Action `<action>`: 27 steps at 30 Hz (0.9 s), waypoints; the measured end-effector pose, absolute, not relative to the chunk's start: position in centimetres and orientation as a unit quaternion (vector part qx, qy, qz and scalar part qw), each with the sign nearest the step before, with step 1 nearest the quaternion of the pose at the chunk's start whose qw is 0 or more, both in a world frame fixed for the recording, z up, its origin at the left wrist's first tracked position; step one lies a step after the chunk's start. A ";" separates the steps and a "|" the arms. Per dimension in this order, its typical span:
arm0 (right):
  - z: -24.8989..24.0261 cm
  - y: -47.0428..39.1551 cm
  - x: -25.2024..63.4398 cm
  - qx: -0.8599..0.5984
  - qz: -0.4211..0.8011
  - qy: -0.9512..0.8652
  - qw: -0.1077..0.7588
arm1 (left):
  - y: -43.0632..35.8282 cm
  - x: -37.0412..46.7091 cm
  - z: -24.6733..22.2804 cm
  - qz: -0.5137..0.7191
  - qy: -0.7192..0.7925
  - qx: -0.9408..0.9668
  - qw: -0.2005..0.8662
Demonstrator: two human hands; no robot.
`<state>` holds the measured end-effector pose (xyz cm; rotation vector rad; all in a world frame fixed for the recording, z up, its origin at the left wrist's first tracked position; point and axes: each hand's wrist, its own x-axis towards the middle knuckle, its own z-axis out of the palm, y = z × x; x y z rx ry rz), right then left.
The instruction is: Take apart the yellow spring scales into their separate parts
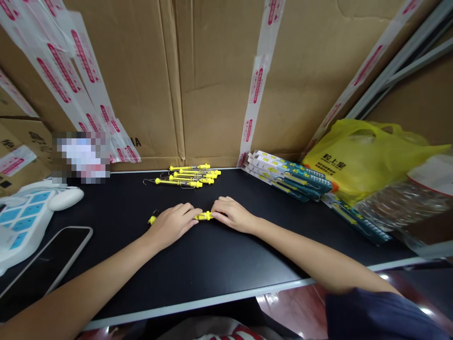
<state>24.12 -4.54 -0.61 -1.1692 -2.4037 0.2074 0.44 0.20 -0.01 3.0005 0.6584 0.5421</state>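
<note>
A slim yellow-ended rod tool with a wire hook [204,216] lies level over the black tabletop. My left hand [176,220] is closed around its middle, palm down, hiding most of the shaft. Its yellow left knob and a bit of thin wire stick out past that hand. My right hand [231,215] pinches the yellow right end between thumb and fingers. Just beyond my hands lies a loose row of several similar yellow-ended tools [184,183], with metal shafts and thin wire hooks.
Printed boxes [283,177] are stacked at the back right, beside a yellow plastic bag [368,156] and clear plastic packaging [403,205]. A phone [46,259], white power strip [26,219] and white mouse-like object [66,199] sit left. Large cardboard [212,85] walls the back.
</note>
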 end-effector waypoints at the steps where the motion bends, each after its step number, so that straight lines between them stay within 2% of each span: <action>1: -0.7 -4.5 24.1 -0.420 0.077 -0.875 0.229 | 0.2 0.4 0.0 0.173 0.209 0.962 0.007; 8: -0.9 -4.6 24.1 -0.434 0.081 -0.858 0.262 | 0.2 0.4 0.1 0.170 0.221 0.960 0.009; 14: -0.8 -4.6 24.2 -0.417 0.071 -0.878 0.224 | 0.2 0.4 0.1 0.175 0.215 0.961 0.012; 21: -1.0 -4.6 24.1 -0.422 0.091 -0.862 0.266 | 0.2 0.4 0.2 0.181 0.222 0.958 0.015; 27: -0.6 -4.7 24.1 -0.425 0.077 -0.870 0.237 | 0.3 0.4 -0.1 0.188 0.211 0.959 0.009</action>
